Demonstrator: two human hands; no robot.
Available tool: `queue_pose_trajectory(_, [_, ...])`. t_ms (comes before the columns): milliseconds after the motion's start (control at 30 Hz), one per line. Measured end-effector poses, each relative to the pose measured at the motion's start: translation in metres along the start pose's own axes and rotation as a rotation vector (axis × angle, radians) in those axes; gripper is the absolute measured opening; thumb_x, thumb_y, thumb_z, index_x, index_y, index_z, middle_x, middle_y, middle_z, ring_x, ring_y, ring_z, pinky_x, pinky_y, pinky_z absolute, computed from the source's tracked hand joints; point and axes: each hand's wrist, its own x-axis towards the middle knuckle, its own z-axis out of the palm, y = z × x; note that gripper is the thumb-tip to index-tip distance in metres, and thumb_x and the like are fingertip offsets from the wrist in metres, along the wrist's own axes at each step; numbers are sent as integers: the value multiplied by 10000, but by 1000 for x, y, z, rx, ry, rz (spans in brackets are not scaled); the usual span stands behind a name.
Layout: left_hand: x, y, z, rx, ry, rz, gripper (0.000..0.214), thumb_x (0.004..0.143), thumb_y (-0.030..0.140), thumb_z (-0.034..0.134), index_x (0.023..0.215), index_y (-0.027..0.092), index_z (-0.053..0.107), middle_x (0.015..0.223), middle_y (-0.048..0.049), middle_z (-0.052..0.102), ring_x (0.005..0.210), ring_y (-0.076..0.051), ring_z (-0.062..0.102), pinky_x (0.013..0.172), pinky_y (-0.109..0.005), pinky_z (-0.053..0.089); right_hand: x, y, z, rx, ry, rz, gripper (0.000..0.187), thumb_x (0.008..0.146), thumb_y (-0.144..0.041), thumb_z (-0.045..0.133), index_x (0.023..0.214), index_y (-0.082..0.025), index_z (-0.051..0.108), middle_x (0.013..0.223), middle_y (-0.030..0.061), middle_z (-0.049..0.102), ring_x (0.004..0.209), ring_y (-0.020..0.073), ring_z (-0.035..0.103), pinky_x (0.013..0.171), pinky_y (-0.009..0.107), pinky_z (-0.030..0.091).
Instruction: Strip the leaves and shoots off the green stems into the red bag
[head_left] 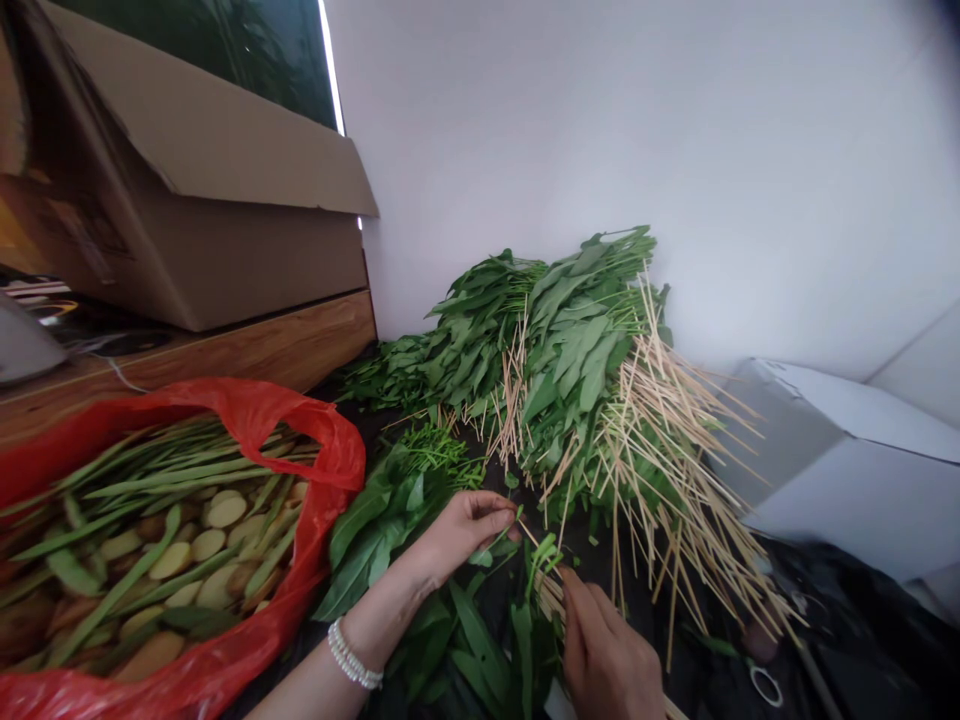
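Closely, left hand (465, 530) pinching a leaf (499, 545), right hand (604, 650) gripping skewered greens (547, 580)

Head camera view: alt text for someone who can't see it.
Two hands work at leafy greens: the left hand, with a beaded bracelet, pinches a sprig; the right hand grips thin wooden skewers. Behind lies a heap of greens and skewers. A red plastic bag holds pale slices and long green blades.

You can read no text, label, brand or number anywhere in this view. The only marks that look like print are the dark ones on the side of the cardboard box (82, 235), and they are too blurred and slanted for you to make out.
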Motion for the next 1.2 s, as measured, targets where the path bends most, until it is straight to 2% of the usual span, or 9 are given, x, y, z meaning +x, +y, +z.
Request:
queue_pose_trajectory(233, [-1,3,-1,152,-42,20,424,716,524,719,788,106,704,649,-40,672,441,-43,307,441,-204,206,4,0,-3,-27,-8,-53,405,1008,-237,263,990,-130,653,627,33,642,561,117,660,522,177,459])
queue_pose_trajectory(533, [-2,1,1,116,-47,17,432,710,533,723,792,110,695,670,-47,681,452,-45,341,446,-193,246,3,-1,-2,5,-28,-30,421,1013,-253,253,985,-134,656,626,32,645,563,120,666,516,179,461])
queue_pose_trajectory(667, [1,1,-3,71,-32,2,451,652,499,783,894,129,695,737,-51,696,521,-68,471,476,-183,312,3,0,-3,4,-11,-4,427,1014,-261,260,965,-128,662,629,40,652,593,129,680,560,180,484])
queue_pose_trajectory(767, [4,-1,-6,76,5,25,409,569,440,847,801,130,713,721,-39,677,615,-102,550,574,-205,395,4,0,-3,6,-3,-13,425,1013,-263,266,964,-123,664,646,47,662,598,132,683,570,181,493])
queue_pose_trajectory(867, [5,-3,-7,103,28,45,354,582,429,837,737,131,723,671,-22,646,616,-105,537,632,-227,414,4,0,-2,38,-30,-18,422,1012,-262,265,971,-124,662,644,46,662,597,130,682,588,175,501])
queue_pose_trajectory(1200, [-4,7,-2,23,23,-44,311,559,367,841,708,123,720,643,3,613,598,-88,490,609,-213,373,-20,14,11,128,-83,-58,303,975,-217,370,1127,-138,621,775,64,704,586,125,663,583,171,503])
